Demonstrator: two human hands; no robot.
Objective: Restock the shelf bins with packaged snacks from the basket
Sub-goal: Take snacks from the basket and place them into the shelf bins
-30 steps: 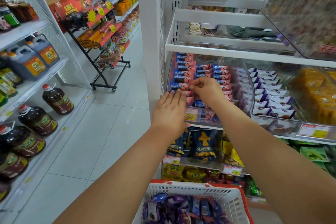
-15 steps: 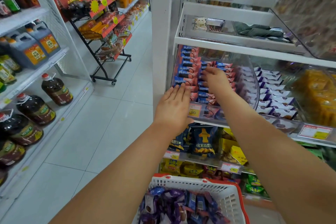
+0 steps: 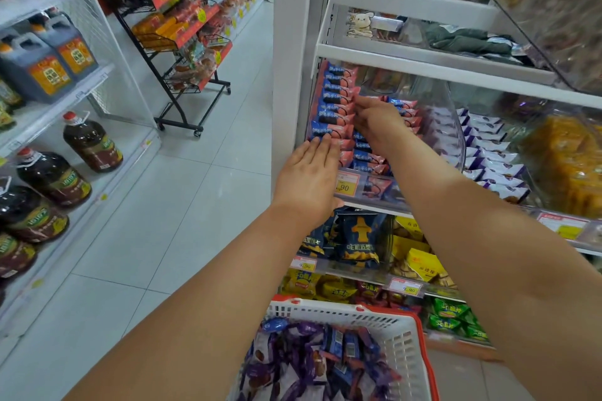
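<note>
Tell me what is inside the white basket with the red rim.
The basket holds a loose pile of wrapped snacks: mostly purple and white packets, plus some blue and pink ones. Its bottom is covered by the pile, and the near part lies outside the picture.

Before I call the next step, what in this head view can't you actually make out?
- Right hand fingertips: buried among the pink-and-blue snack packets; whether it grips one is unclear.
- Yellow price tag on the clear plastic bin: first digits covered by the left hand.
- White plastic basket with red rim: near end cut off by the bottom edge.
- Top-right clear bin: contents blurred.
</note>
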